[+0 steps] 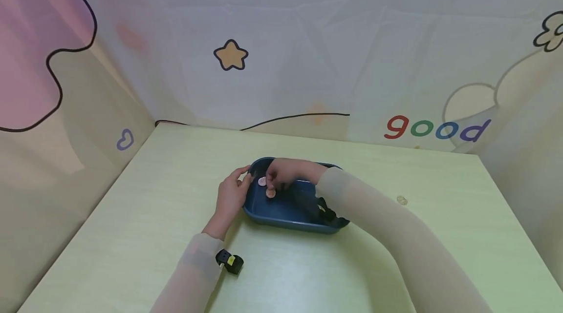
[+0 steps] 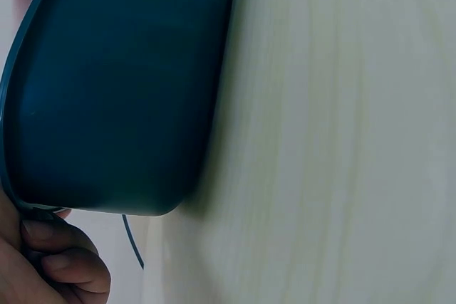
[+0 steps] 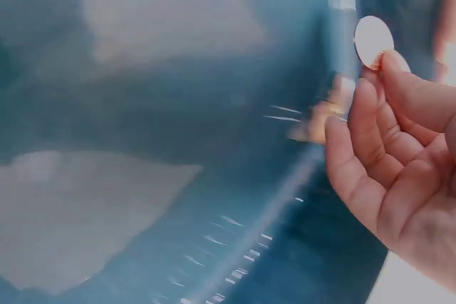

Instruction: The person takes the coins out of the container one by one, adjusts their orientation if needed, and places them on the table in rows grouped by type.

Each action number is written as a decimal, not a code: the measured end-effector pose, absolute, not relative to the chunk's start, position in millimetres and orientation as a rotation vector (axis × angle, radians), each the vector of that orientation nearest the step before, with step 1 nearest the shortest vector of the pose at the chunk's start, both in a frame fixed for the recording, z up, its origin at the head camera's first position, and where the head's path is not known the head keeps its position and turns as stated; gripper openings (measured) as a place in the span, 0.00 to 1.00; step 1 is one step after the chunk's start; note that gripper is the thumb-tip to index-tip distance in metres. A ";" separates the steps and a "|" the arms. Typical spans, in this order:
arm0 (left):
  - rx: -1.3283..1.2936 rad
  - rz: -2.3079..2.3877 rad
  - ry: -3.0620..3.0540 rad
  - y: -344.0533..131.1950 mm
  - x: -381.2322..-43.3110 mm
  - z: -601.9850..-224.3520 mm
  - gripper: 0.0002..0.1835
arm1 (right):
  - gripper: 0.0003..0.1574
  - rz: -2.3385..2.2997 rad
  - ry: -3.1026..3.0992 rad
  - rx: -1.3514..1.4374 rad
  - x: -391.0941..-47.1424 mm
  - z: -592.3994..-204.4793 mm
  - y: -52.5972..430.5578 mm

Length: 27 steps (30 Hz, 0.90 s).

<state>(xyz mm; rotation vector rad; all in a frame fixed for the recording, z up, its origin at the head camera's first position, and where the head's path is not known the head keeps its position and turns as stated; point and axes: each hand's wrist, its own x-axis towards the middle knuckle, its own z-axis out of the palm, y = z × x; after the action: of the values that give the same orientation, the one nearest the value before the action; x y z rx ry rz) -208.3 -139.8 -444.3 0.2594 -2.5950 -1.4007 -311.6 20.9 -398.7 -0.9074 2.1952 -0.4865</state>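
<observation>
A dark blue rectangular tray rests on the table. My left hand grips its left end, thumb at the rim; the left wrist view shows curled fingers by the tray's corner. Inside the tray, toward its left end, my right hand reaches in with bent fingers. Between thumb and fingertips it pinches a thin round coin, seen pale in the right wrist view. From the head, a coppery coin shows right at the fingertips and a pale coin just left of them.
Right of the tray, beyond my right forearm, a small yellowish coin lies on the pale wooden table. A printed cloth hangs behind the table and along both sides. A black wrist device sits on my left sleeve.
</observation>
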 end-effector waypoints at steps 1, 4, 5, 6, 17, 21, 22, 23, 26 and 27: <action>0.258 -1.397 -2.594 -139.8 -208.2 -444.4 0.19 | 0.08 -0.525 2.196 -0.886 -312.0 -394.5 24.4; 0.252 -1.391 -2.595 -139.3 -207.8 -444.2 0.19 | 0.08 -0.623 2.219 -0.857 -311.7 -379.3 34.8; 0.255 -1.392 -2.598 -139.2 -207.6 -443.9 0.19 | 0.08 -0.654 2.225 -0.852 -311.1 -374.1 38.2; 0.260 -1.392 -2.601 -139.3 -207.6 -443.6 0.19 | 0.08 -0.677 2.232 -0.845 -310.0 -368.5 41.1; 0.275 -1.405 -2.601 -139.0 -208.8 -444.3 0.20 | 0.08 -0.963 2.329 -0.731 -280.1 -341.3 95.2; 0.280 -1.404 -2.606 -139.1 -207.8 -445.6 0.20 | 0.09 -1.039 2.362 -0.693 -265.7 -346.8 124.2; 0.281 -1.403 -2.606 -139.1 -207.3 -445.4 0.20 | 0.09 -1.048 2.377 -0.678 -262.7 -348.6 131.6; 0.278 -1.398 -2.606 -139.1 -206.9 -445.3 0.20 | 0.10 -1.059 2.392 -0.671 -260.1 -350.4 139.1; 0.271 -1.389 -2.605 -138.9 -206.9 -444.6 0.20 | 0.10 -1.084 2.436 -0.635 -252.1 -354.3 160.9; 0.271 -1.390 -2.606 -138.8 -207.0 -443.9 0.20 | 0.10 -1.092 2.445 -0.621 -249.6 -355.5 167.7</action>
<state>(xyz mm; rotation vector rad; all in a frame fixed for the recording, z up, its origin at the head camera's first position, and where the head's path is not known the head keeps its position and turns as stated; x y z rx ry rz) -207.0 -138.8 -443.9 0.2706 -2.6060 -1.3897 -249.6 167.7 -355.5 -0.6209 2.4449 -1.0923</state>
